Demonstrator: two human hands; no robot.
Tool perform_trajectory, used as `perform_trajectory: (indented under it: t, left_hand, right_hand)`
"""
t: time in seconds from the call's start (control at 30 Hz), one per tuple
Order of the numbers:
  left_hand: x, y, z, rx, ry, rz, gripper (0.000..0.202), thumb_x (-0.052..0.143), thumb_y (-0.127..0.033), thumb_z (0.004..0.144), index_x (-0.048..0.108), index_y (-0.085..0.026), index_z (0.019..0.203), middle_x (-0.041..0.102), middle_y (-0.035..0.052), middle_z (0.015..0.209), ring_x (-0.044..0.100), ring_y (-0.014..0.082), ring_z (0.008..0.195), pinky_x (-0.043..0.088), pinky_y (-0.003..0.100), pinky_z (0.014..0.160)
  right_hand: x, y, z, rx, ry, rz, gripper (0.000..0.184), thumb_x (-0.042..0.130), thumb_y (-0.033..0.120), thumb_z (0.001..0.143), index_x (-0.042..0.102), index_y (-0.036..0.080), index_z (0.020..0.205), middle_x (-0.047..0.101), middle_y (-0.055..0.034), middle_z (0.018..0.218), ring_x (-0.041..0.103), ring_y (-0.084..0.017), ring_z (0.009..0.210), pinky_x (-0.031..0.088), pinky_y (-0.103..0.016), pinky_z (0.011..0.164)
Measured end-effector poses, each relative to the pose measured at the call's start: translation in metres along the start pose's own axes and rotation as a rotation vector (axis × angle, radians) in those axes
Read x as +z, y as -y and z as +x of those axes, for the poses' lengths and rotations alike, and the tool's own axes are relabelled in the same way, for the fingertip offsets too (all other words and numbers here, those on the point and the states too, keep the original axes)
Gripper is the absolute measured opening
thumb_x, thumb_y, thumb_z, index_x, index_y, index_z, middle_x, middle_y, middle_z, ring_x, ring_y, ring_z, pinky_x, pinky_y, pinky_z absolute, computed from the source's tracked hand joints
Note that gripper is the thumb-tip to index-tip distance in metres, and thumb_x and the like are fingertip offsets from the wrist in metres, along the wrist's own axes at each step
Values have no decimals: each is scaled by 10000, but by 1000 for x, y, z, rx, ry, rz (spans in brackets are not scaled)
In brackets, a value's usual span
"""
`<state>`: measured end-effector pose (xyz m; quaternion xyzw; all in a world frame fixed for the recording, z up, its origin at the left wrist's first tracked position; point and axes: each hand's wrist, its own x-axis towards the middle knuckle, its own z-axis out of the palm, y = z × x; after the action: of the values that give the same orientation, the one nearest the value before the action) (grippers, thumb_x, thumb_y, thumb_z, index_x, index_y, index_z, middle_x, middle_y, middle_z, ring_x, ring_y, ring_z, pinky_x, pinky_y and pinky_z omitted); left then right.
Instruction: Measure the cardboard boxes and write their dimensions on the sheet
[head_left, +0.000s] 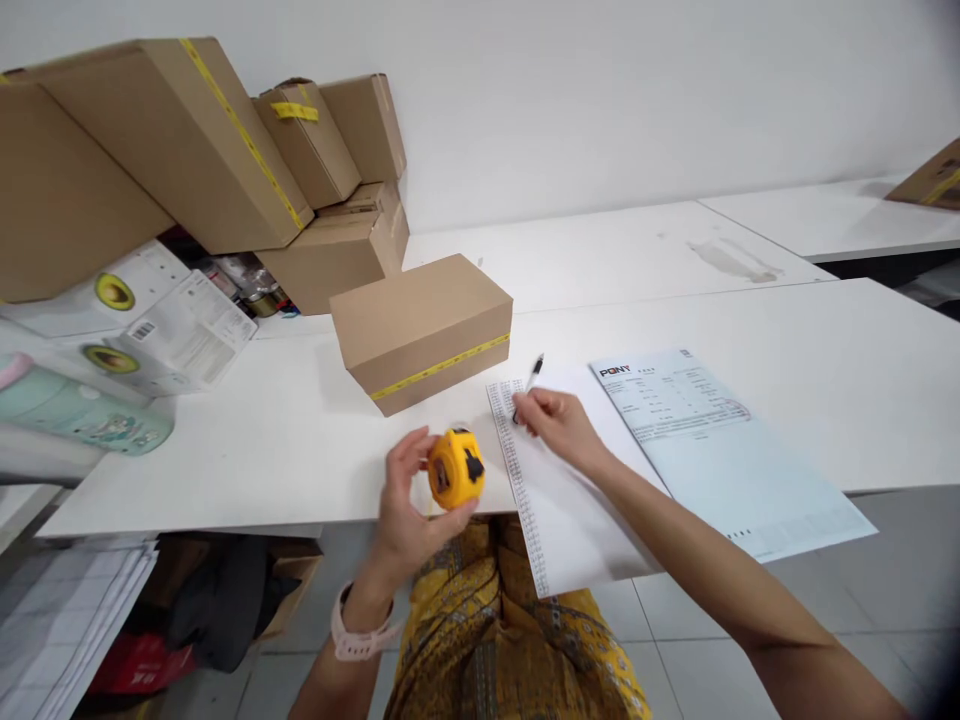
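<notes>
My left hand (411, 510) grips a yellow tape measure (456, 468) with a black slider, just above the front edge of the white table. Between the fingers of my right hand (559, 425) is a pen (536, 372), white with a black end. That hand rests on the upper part of a blank white spiral notebook (577, 520), which juts out over the table edge. Behind the tape measure sits a closed cardboard box (427, 320) with yellow tape along its side. Partly overlapping the notebook's right side lies a printed sheet (720, 440).
Stacked cardboard boxes (172, 140) fill the left back against the wall. White boxes with avocado pictures (157, 320) stand below them, and a green bottle (82, 410) lies in front. Another carton (930, 180) is at the far right.
</notes>
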<state>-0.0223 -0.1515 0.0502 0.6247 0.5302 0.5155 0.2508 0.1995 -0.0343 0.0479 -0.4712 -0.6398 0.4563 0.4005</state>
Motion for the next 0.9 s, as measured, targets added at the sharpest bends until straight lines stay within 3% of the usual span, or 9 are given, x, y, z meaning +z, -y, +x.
perform_trajectory:
  t: [0.1,0.2,0.33,0.5,0.6,0.7,0.73,0.8,0.9]
  left_hand:
    - [-21,-15,43,185,-181,155,724,845,-327,724,479,-260,1345,609,101,1257,631,268,1119,538,386,869]
    - [-40,-28,96,296,-272,384,663,839,-342,734,528,-252,1312,619,84,1265,638,272,1112,539,407,886]
    - [-53,-27,159,298,-249,660,612,818,-322,749,552,-211,1289,649,90,1265,628,304,1123,515,467,948]
    - [-59,-1,202,191,-111,767,488,752,-466,836,590,-205,1215,683,65,1200,593,303,1133,493,531,959]
    - [-52,4,199,269,-163,769,438,729,-442,858,611,-192,1198,659,75,1274,548,330,1215,444,575,1031]
    - [-25,4,168,464,-260,721,356,706,-324,863,629,-191,1185,632,113,1342,542,344,1267,406,573,1084]
    - [-13,6,152,534,-196,662,293,662,-288,890,636,-198,1168,671,108,1275,586,319,1226,434,544,1068]
    - [15,14,120,647,149,532,231,585,-250,938,647,-205,1156,726,91,1162,654,268,1152,494,479,1019]
    - [47,35,83,591,619,470,354,599,-368,947,636,-187,1248,658,148,1349,571,297,1321,427,504,1118]
  right_hand:
    - [-17,-13,34,120,-188,-475,422,497,598,942,513,232,734,617,-14,656,537,-177,608,356,-299,602]
    - [-17,-24,54,202,-126,-783,321,532,527,932,563,215,1005,705,-70,824,624,-245,744,373,-318,649]
    - [-12,-29,58,159,-23,-948,303,454,248,944,556,188,1223,740,-130,994,670,-282,850,403,-342,689]
    - [-21,-33,56,101,21,-954,354,391,126,922,637,166,1173,747,-145,1050,681,-277,917,422,-349,732]
    - [-25,-34,55,76,20,-976,334,384,149,938,644,157,1149,744,-149,1069,678,-269,883,417,-351,712]
    - [-25,-34,55,92,20,-971,260,452,323,973,649,170,1047,740,-136,992,657,-246,806,418,-338,681]
    - [-25,-34,56,104,24,-968,252,488,367,964,649,176,1002,736,-131,959,649,-240,791,419,-334,678]
    - [-27,-34,58,119,34,-951,190,550,351,929,643,186,946,728,-117,902,639,-236,782,424,-332,682]
    - [-36,-35,59,125,9,-815,161,560,206,861,645,193,997,709,-72,794,631,-224,734,437,-338,692]
